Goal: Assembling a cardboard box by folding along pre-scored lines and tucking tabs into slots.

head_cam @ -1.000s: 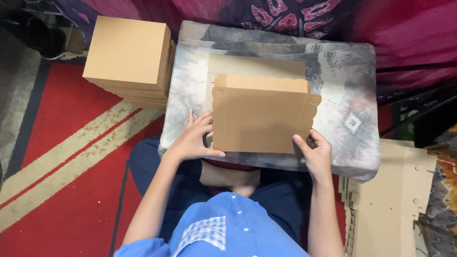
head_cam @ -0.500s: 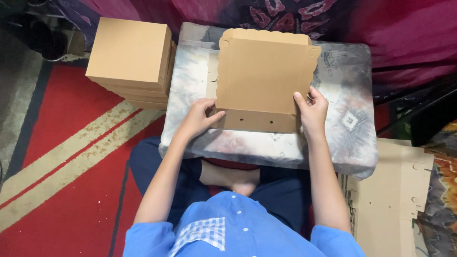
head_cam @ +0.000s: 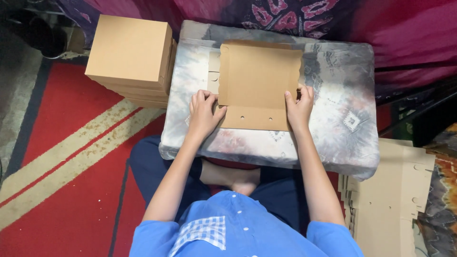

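Observation:
A flat brown cardboard box blank (head_cam: 259, 81) lies on a grey mottled cushion (head_cam: 333, 119) across my lap. Its near flap, with two small holes, is folded toward me. My left hand (head_cam: 203, 113) grips the blank's lower left edge, fingers curled over the fold. My right hand (head_cam: 300, 107) holds the lower right edge, thumb on the flap. Both hands press the cardboard against the cushion.
A stack of finished brown boxes (head_cam: 131, 54) stands on the red carpet (head_cam: 62, 171) to the left of the cushion. A pile of unfolded cardboard blanks (head_cam: 390, 200) lies on the floor at my right. Magenta patterned fabric (head_cam: 333, 19) runs behind the cushion.
The cardboard blank went from being held up near my chest to lying flat farther back on the cushion. Both hands followed it forward and now grip its near corners.

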